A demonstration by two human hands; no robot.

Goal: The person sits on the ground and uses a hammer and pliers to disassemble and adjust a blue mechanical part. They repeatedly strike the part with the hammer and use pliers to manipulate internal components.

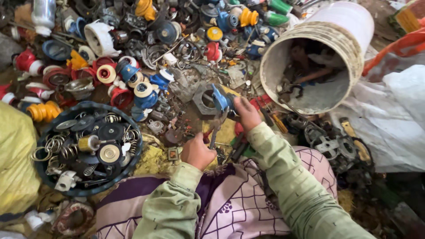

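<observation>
My right hand [246, 113] grips a small blue plastic-and-metal part [220, 100] held over the scrap pile. My left hand [196, 152] is closed around the red handles of a pair of pliers [215, 129], whose metal jaws point up toward the blue part. Both sleeves are pale green. A large grey hexagonal nut [200, 101] lies just behind the blue part.
A round dark basket [133, 164] at left holds springs, discs and metal pieces. A tipped white bucket [283, 48] lies at upper right with scrap inside. Coloured plastic caps and metal parts [133, 79] cover the ground. A yellow sack [15, 159] sits far left; white sheeting [398, 119] lies right.
</observation>
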